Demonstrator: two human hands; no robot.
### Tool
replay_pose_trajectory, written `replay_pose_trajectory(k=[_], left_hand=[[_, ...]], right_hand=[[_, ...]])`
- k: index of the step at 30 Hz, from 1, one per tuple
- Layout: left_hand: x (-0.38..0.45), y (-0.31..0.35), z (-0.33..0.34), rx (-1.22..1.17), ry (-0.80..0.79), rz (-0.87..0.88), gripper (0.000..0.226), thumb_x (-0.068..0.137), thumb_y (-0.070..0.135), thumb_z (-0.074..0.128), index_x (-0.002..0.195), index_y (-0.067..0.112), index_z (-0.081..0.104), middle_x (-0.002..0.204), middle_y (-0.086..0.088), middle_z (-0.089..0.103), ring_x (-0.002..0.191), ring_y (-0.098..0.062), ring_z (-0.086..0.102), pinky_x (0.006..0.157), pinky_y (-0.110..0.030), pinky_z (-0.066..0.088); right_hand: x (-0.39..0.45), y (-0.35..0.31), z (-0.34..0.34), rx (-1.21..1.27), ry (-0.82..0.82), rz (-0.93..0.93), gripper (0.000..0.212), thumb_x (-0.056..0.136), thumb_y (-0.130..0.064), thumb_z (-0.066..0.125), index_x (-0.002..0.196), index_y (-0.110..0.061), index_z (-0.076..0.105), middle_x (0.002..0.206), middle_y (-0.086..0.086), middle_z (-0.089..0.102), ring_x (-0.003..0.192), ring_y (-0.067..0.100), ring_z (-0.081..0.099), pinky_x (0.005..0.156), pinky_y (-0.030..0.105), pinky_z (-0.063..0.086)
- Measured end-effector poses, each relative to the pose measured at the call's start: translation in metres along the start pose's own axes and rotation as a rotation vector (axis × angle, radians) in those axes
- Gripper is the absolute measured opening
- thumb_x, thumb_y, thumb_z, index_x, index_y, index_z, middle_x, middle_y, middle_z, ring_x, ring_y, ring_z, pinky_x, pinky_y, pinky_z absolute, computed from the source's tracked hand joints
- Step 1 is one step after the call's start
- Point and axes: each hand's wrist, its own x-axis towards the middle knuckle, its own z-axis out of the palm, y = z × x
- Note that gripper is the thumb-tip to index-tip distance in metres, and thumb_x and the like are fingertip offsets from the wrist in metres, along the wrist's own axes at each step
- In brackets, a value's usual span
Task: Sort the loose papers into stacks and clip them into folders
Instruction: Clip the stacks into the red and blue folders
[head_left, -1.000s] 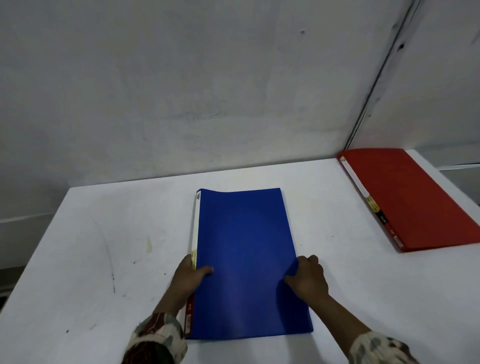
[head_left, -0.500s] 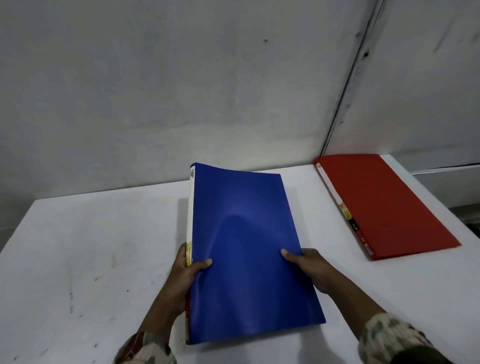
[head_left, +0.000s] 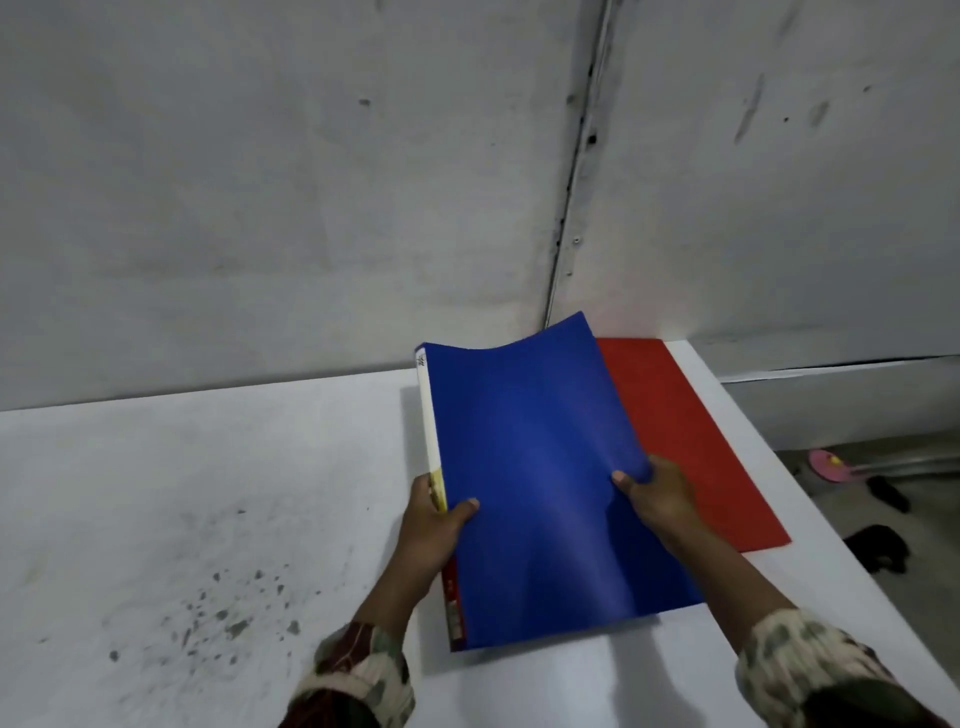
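Desk (head_left: 156, 493) white, dark specks on left part. My left hand (head_left: 431, 525) gripped blue folder (head_left: 540, 493) at spine edge, thumb on cover. Folder raised off desk, far end curled upward, overlapping red folder (head_left: 691, 441). My right hand (head_left: 657, 496) pinched blue folder's right edge, thumb on top. Red folder lay flat on desk near right corner, against wall (head_left: 311, 182).

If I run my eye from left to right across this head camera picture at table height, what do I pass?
Speckled dark stains on the white table → left hand gripping the spine edge of the blue folder → right hand holding its other edge → red folder lying flat → pink object on the floor.
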Motion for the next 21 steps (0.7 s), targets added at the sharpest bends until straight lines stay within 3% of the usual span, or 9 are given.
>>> replay_pose_trajectory(k=[7,9,10,13,15,18,21], left_hand=[[0.014,0.011,0.077,0.208,-0.16,-0.011,0.029,0.09,0.013,0.055,0.116,0.022,0.045,0.112,-0.002,0.059,0.095,-0.021,0.06,0.084,-0.035,0.053],[0.018,0.012,0.091,0.298,-0.179,0.007,0.038,0.092,0.017,0.051,0.128,0.019,0.042,0.122,-0.005,0.058,0.101,-0.023,0.06,0.088,-0.036,0.053],[0.021,0.013,0.098,0.339,-0.181,0.011,0.042,0.094,0.02,0.048,0.134,0.019,0.038,0.126,-0.006,0.057,0.104,-0.023,0.059,0.089,-0.036,0.052],[0.029,0.018,0.113,0.431,-0.163,0.011,0.048,0.099,0.021,0.038,0.145,0.018,0.026,0.137,-0.008,0.048,0.115,-0.024,0.054,0.092,-0.032,0.049],[0.036,0.018,0.122,0.477,-0.156,0.004,0.05,0.099,0.02,0.037,0.147,0.021,0.022,0.139,-0.007,0.044,0.12,-0.025,0.051,0.094,-0.032,0.048],[0.048,0.014,0.135,0.556,-0.147,0.011,0.047,0.098,0.019,0.041,0.144,0.018,0.03,0.134,-0.007,0.05,0.116,-0.024,0.054,0.093,-0.033,0.051],[0.056,0.011,0.148,0.643,-0.146,0.048,0.035,0.095,0.012,0.043,0.129,0.015,0.047,0.121,-0.01,0.057,0.106,-0.024,0.058,0.088,-0.035,0.053]], right_hand=[[0.052,0.042,-0.054,-0.09,0.024,0.106,0.032,0.086,-0.009,0.064,0.114,0.005,0.058,0.114,0.025,0.063,0.1,0.04,0.061,0.087,0.05,0.05],[0.06,0.041,-0.063,-0.12,0.035,0.095,0.038,0.085,-0.008,0.065,0.119,0.005,0.054,0.121,0.026,0.059,0.107,0.041,0.057,0.09,0.044,0.047],[0.063,0.038,-0.067,-0.156,0.041,0.085,0.044,0.085,-0.008,0.066,0.124,0.005,0.05,0.126,0.024,0.055,0.113,0.04,0.054,0.091,0.039,0.044],[0.077,0.037,-0.071,-0.277,0.001,0.021,0.07,0.083,-0.013,0.069,0.141,-0.003,0.032,0.145,0.02,0.038,0.13,0.037,0.04,0.103,0.043,0.035],[0.081,0.038,-0.069,-0.539,-0.06,-0.009,0.078,0.084,-0.027,0.067,0.146,-0.011,0.023,0.15,0.018,0.027,0.135,0.035,0.032,0.108,0.044,0.031],[0.081,0.042,-0.064,-0.853,-0.021,-0.041,0.07,0.088,-0.043,0.055,0.146,-0.024,0.021,0.157,0.013,0.004,0.143,0.034,0.009,0.115,0.047,0.013],[0.082,0.045,-0.055,-0.87,-0.05,-0.121,0.056,0.093,-0.045,0.045,0.144,-0.029,0.027,0.159,0.004,-0.002,0.146,0.03,-0.002,0.116,0.049,0.004]])
